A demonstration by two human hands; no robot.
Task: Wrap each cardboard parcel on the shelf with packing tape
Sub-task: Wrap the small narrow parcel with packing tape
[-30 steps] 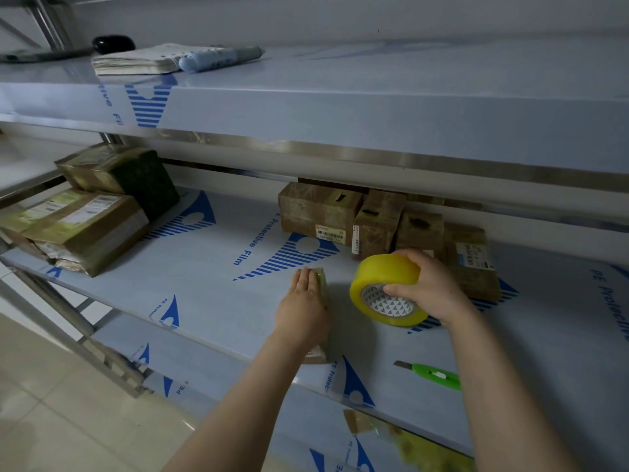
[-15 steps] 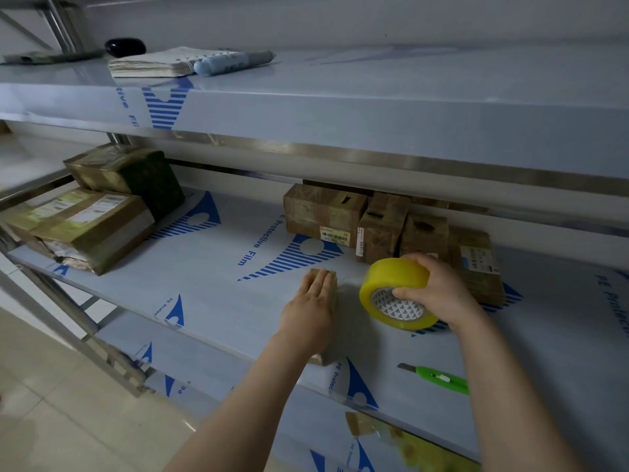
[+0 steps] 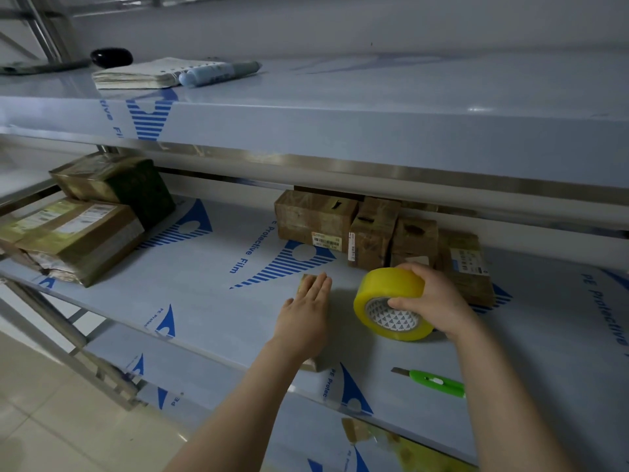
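Tape [image 3: 388, 294], a yellow roll, stands on its edge on the middle shelf [image 3: 211, 301] with its core facing the camera. The right hand [image 3: 432, 301] grips it: the fingers curl over the top of the roll and the thumb presses into the patterned core. Just left of the tape, the left hand [image 3: 303, 318] lies palm down with straight, closed fingers on a small parcel [image 3: 308, 279] and covers most of it. Only a far corner past the fingertips and a near corner under the wrist show. This parcel sits near the front edge of the shelf, apart from the tape, with a strip of bare shelf film between them. Behind the tape, toward the back of the shelf, a row of parcels [image 3: 315, 219] stands side by side, brown cardboard with printed labels. The rightmost lies behind the right hand, and whether the hand touches it cannot be told. Far left of the tape, a stack of parcels [image 3: 78, 229] sits at the shelf's end, a dark one on top of broader, labelled ones. In front of the tape and to its right, a green knife [image 3: 435, 381] lies on the shelf with its blade tip pointing left and its other end hidden by the right forearm. Above the tape, on the top shelf [image 3: 374, 103], lie a booklet [image 3: 136, 74], a pale blue tube [image 3: 218, 73] resting against it, and a black rounded thing [image 3: 111, 57] beyond. Below the tape, a lower shelf [image 3: 296, 420] carries something yellowish [image 3: 418, 451], too blurred to name. Tiled floor [image 3: 51, 420] lies to the lower left of the tape.
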